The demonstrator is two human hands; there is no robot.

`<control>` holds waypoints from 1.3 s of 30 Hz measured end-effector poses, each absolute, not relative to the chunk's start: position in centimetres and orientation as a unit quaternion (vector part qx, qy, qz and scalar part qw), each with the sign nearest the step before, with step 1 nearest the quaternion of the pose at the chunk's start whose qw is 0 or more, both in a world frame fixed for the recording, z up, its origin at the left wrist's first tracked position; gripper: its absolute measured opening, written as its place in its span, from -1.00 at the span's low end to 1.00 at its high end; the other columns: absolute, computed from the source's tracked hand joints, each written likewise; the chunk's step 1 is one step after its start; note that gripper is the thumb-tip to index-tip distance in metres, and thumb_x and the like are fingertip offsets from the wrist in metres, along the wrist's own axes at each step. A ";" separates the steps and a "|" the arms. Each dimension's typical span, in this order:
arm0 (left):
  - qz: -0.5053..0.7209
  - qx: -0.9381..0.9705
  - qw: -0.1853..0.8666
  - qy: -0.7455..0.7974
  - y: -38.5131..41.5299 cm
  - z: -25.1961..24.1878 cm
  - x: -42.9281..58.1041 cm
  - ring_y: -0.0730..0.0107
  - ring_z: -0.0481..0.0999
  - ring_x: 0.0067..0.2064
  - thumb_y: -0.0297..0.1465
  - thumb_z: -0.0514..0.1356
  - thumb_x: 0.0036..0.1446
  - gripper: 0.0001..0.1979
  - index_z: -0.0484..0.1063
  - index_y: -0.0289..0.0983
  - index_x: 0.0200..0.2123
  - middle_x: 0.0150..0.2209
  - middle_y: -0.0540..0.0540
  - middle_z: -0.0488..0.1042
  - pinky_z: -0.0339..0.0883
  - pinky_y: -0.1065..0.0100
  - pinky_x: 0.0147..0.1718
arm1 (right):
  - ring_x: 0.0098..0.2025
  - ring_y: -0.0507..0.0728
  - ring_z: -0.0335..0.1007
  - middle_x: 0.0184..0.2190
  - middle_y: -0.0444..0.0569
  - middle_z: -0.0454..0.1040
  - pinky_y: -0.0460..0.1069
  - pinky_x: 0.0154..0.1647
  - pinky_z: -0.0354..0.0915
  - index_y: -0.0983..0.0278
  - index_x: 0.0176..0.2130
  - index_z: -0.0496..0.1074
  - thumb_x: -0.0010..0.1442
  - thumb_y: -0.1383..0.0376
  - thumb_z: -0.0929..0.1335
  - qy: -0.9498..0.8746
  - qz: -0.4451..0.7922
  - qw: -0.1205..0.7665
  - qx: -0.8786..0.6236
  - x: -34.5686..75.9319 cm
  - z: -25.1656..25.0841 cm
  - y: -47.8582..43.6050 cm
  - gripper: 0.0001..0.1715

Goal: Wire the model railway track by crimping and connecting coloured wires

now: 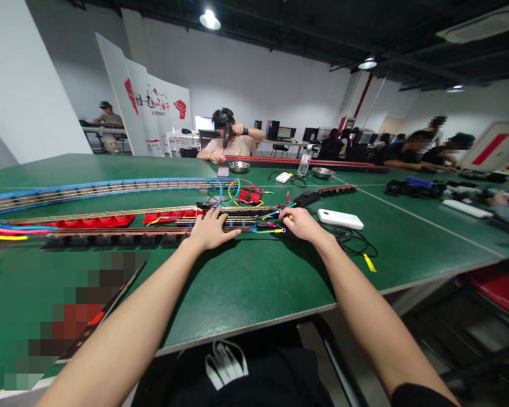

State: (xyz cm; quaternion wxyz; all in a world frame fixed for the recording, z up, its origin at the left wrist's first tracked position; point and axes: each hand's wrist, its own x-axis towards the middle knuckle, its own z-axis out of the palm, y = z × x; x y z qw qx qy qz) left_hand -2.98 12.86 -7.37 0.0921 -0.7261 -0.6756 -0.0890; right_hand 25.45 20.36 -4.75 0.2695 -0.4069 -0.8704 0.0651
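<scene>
On the green table lies a long track-like assembly of black segments with metal rods and coloured wires. My left hand rests flat on its rods, fingers spread. At the right end of the rods, my right hand is closed around something small with a yellow tip, mostly hidden in the fingers. Just left of that hand, a green-yellow wire ends in a ring terminal. Behind my left hand lies a red plastic part among loose wires. Red strips run along the left.
A white power bank and black cable lie to the right. A blue track curves behind. Farther back are metal bowls, a bottle and a seated person. The table's front edge is close.
</scene>
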 end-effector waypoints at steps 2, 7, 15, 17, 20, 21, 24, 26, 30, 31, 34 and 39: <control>-0.088 -0.727 0.094 -0.675 12.8 -7.3 -3.0 -0.10 0.02 0.33 0.24 -0.19 0.12 -0.12 0.26 -0.29 0.21 0.34 -0.29 0.04 0.00 -0.17 0.17 | -0.39 0.10 0.39 -0.40 0.01 0.56 -0.08 -0.31 0.20 0.29 -0.32 0.52 0.14 0.40 0.25 -0.879 0.048 0.242 -0.409 25.3 -4.7 20.3 -0.76; -0.089 -0.727 0.098 -0.674 12.9 -7.4 -3.0 -0.10 0.03 0.33 0.24 -0.20 0.12 -0.12 0.26 -0.29 0.21 0.34 -0.29 0.05 0.01 -0.17 0.17 | -0.32 0.12 0.41 -0.37 0.01 0.54 -0.08 -0.28 0.18 0.26 -0.31 0.48 0.17 0.40 0.24 -0.886 0.028 0.191 -0.421 25.1 -4.7 20.1 -0.78; -0.089 -0.728 0.099 -0.673 13.0 -7.5 -3.1 -0.12 0.02 0.33 0.25 -0.21 0.11 -0.11 0.25 -0.29 0.22 0.33 -0.29 0.07 0.02 -0.18 0.17 | -0.35 0.12 0.37 -0.40 0.01 0.51 -0.07 -0.37 0.08 0.24 -0.34 0.45 0.21 0.38 0.23 -0.890 -0.006 0.120 -0.439 24.6 -4.1 19.0 -0.78; -0.090 -0.728 0.102 -0.672 13.0 -7.5 -3.1 -0.11 0.02 0.33 0.25 -0.21 0.11 -0.11 0.25 -0.29 0.22 0.33 -0.30 0.07 0.02 -0.18 0.16 | -0.34 0.12 0.38 -0.38 0.03 0.51 -0.07 -0.38 0.06 0.24 -0.32 0.45 0.23 0.36 0.21 -0.886 -0.015 0.117 -0.449 24.4 -4.1 18.7 -0.77; -0.090 -0.728 0.103 -0.672 13.0 -7.7 -3.2 -0.10 0.03 0.33 0.24 -0.21 0.12 -0.11 0.25 -0.30 0.21 0.33 -0.30 0.07 0.03 -0.18 0.16 | -0.32 0.14 0.41 -0.34 0.03 0.53 -0.07 -0.37 0.07 0.23 -0.26 0.45 0.23 0.34 0.20 -0.873 -0.026 0.146 -0.465 24.3 -4.5 18.4 -0.75; -0.090 -0.728 0.104 -0.671 13.0 -7.7 -3.2 -0.10 0.03 0.33 0.24 -0.21 0.12 -0.12 0.26 -0.29 0.21 0.33 -0.30 0.07 0.03 -0.18 0.16 | -0.32 0.14 0.41 -0.34 0.03 0.54 -0.06 -0.37 0.08 0.23 -0.23 0.45 0.23 0.33 0.20 -0.868 -0.029 0.164 -0.469 24.2 -4.6 18.4 -0.75; -0.093 -0.728 0.108 -0.670 13.0 -7.8 -3.2 -0.11 0.02 0.33 0.23 -0.20 0.13 -0.13 0.26 -0.29 0.21 0.33 -0.29 0.08 0.02 -0.17 0.17 | -0.40 0.13 0.39 -0.41 0.00 0.52 -0.06 -0.38 0.09 0.23 -0.13 0.44 0.26 0.23 0.21 -0.856 -0.027 0.224 -0.465 24.2 -5.0 18.3 -0.72; -0.094 -0.728 0.110 -0.670 13.1 -7.9 -3.2 -0.12 0.03 0.33 0.23 -0.19 0.13 -0.13 0.26 -0.30 0.20 0.33 -0.29 0.08 0.02 -0.16 0.17 | -0.47 0.11 0.35 -0.49 -0.05 0.47 -0.06 -0.39 0.10 0.23 -0.11 0.43 0.28 0.18 0.19 -0.851 -0.005 0.279 -0.445 24.1 -5.2 18.3 -0.68; -0.092 -0.727 0.113 -0.671 13.0 -7.8 -3.2 -0.10 0.03 0.33 0.23 -0.19 0.12 -0.13 0.27 -0.29 0.20 0.33 -0.29 0.08 0.04 -0.14 0.16 | -0.55 0.04 0.26 -0.57 -0.13 0.37 -0.08 -0.46 0.12 0.25 -0.16 0.44 0.29 0.10 0.20 -0.802 0.099 0.440 -0.393 23.8 -5.6 18.9 -0.63; -0.091 -0.727 0.113 -0.671 13.0 -7.8 -3.2 -0.10 0.03 0.33 0.23 -0.19 0.13 -0.13 0.27 -0.29 0.20 0.33 -0.30 0.08 0.04 -0.14 0.16 | -0.59 0.03 0.21 -0.61 -0.16 0.32 -0.09 -0.51 0.11 0.25 -0.16 0.43 0.27 0.06 0.21 -0.771 0.149 0.483 -0.387 23.6 -5.6 19.1 -0.62; -0.089 -0.727 0.113 -0.672 13.0 -7.7 -3.2 -0.08 0.03 0.33 0.23 -0.19 0.13 -0.14 0.27 -0.29 0.21 0.33 -0.30 0.08 0.05 -0.14 0.16 | -0.74 -0.03 -0.03 -0.74 -0.32 0.13 -0.14 -0.69 -0.05 0.21 -0.13 0.34 0.20 -0.03 0.25 -0.647 0.341 0.572 -0.370 23.2 -5.5 19.7 -0.58; -0.091 -0.728 0.110 -0.671 13.0 -7.7 -3.2 -0.11 0.02 0.33 0.23 -0.20 0.13 -0.13 0.26 -0.30 0.21 0.33 -0.30 0.07 0.05 -0.16 0.15 | -0.81 -0.10 -0.25 -0.81 -0.44 -0.04 -0.22 -0.76 -0.25 0.13 -0.29 0.18 0.15 0.04 0.29 -0.464 0.513 0.634 -0.346 23.5 -4.6 20.1 -0.74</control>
